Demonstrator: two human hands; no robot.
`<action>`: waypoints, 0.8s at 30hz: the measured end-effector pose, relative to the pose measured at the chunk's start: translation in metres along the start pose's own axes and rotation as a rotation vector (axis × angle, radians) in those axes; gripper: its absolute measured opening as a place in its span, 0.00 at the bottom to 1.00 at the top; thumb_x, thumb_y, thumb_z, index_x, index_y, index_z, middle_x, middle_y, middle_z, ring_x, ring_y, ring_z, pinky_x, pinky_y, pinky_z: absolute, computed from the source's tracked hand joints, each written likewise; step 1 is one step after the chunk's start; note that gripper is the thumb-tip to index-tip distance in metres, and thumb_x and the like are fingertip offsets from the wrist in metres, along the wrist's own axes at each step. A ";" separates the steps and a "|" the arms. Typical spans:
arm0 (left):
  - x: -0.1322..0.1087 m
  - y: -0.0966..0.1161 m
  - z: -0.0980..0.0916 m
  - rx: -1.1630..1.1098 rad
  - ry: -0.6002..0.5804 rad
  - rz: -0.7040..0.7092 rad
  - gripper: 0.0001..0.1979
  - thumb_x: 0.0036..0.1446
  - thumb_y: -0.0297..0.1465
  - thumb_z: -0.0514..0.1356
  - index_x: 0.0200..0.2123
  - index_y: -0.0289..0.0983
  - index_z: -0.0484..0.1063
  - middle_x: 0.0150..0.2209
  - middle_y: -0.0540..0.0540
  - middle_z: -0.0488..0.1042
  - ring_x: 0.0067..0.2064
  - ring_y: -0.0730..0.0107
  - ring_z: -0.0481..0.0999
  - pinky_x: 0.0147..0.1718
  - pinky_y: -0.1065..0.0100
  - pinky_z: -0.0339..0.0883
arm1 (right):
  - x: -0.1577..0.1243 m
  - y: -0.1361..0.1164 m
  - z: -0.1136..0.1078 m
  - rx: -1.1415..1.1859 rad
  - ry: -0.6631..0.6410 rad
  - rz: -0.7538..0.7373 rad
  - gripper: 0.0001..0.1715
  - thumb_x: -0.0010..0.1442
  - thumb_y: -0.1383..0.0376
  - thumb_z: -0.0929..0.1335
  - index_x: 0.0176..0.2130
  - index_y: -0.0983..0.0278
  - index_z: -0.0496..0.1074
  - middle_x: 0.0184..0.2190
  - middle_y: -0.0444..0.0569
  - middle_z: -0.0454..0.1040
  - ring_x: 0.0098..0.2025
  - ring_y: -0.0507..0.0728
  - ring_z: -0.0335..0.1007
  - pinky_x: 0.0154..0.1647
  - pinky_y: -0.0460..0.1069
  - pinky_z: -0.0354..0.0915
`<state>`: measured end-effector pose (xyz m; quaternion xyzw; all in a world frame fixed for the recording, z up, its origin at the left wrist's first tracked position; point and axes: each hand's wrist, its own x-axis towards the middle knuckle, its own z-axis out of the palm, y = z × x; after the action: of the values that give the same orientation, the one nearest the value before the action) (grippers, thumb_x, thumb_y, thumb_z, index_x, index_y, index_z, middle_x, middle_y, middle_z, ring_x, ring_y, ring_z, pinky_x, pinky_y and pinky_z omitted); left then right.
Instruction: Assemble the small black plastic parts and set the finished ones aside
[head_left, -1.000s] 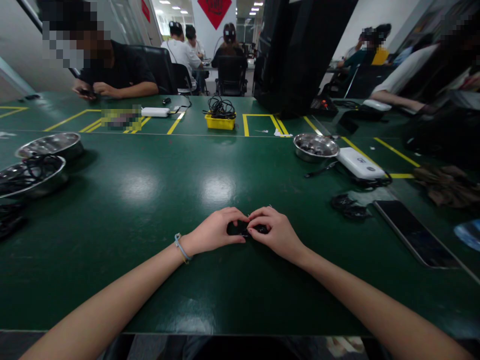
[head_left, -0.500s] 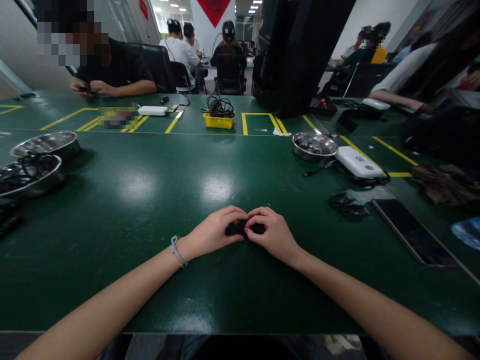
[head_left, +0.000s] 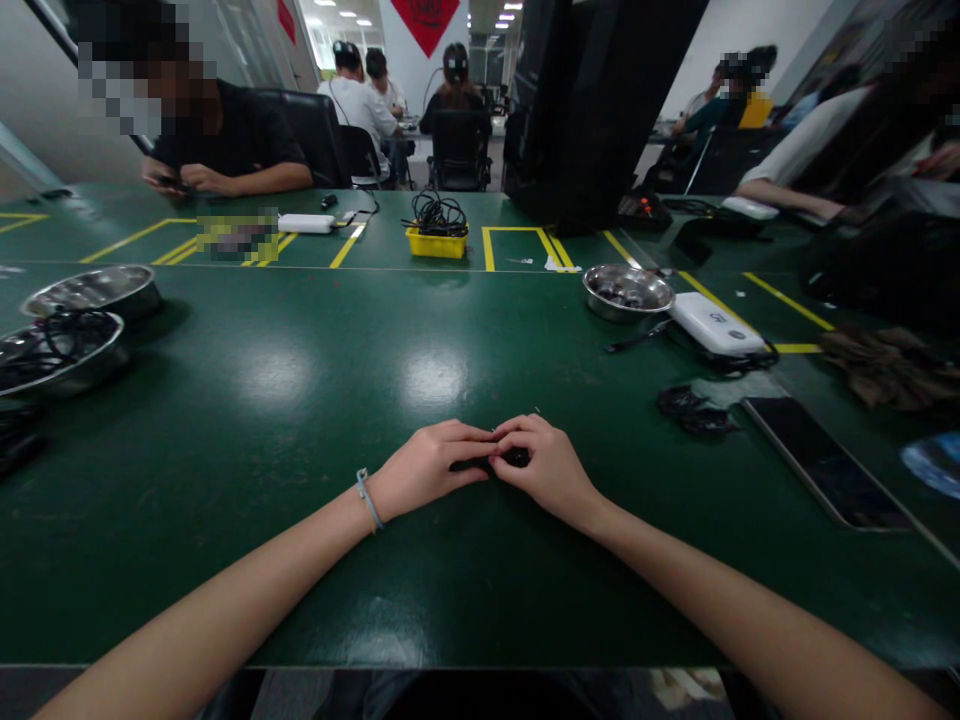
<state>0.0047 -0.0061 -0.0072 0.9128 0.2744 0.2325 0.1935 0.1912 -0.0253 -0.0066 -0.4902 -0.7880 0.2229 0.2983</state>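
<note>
At the middle of the green table (head_left: 330,400), my two hands meet at the fingertips. My left hand (head_left: 427,465), with a light blue cord bracelet (head_left: 369,500) at the wrist, reaches in from the left with its fingers together and the thumb below. My right hand (head_left: 547,465) is closed in a pinch, thumb against index finger. Something small and dark seems to sit between the fingertips, but the fingers cover it and I cannot make out its kind.
To the left are steel bowls (head_left: 105,365), one with black cables. On the right stand another steel bowl (head_left: 628,312), a white device (head_left: 716,325) with a strap, a black crumpled bag (head_left: 694,410) and a phone (head_left: 829,465). A yellow cable tray (head_left: 437,243) stands farther back. Several people sit around.
My left fingers have straightened and lowered toward the thumb, narrowing the gap, and the left wrist has shifted slightly right. My right hand stays nearly still.
</note>
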 end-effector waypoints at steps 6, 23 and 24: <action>-0.001 0.000 0.001 0.055 0.006 0.030 0.14 0.54 0.29 0.58 0.44 0.37 0.69 0.45 0.44 0.71 0.43 0.67 0.71 0.41 0.66 0.66 | 0.006 0.004 -0.013 -0.012 0.074 -0.062 0.03 0.49 0.68 0.66 0.26 0.64 0.71 0.33 0.46 0.71 0.34 0.52 0.65 0.36 0.48 0.62; 0.001 0.009 0.003 0.061 -0.087 0.080 0.14 0.55 0.29 0.57 0.46 0.36 0.68 0.46 0.43 0.69 0.44 0.67 0.69 0.42 0.65 0.66 | 0.025 0.013 -0.040 -0.552 -0.246 -0.034 0.07 0.47 0.70 0.67 0.21 0.62 0.73 0.20 0.45 0.72 0.21 0.51 0.65 0.23 0.46 0.56; 0.001 0.008 0.003 0.061 -0.084 0.078 0.14 0.55 0.28 0.57 0.46 0.36 0.68 0.46 0.43 0.69 0.44 0.67 0.69 0.43 0.65 0.66 | 0.024 0.013 -0.044 -0.582 -0.238 -0.036 0.07 0.47 0.71 0.66 0.21 0.63 0.72 0.18 0.44 0.71 0.20 0.51 0.64 0.23 0.46 0.55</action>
<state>0.0099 -0.0126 -0.0053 0.9371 0.2374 0.1931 0.1678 0.2213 0.0044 0.0226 -0.5113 -0.8568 0.0385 0.0548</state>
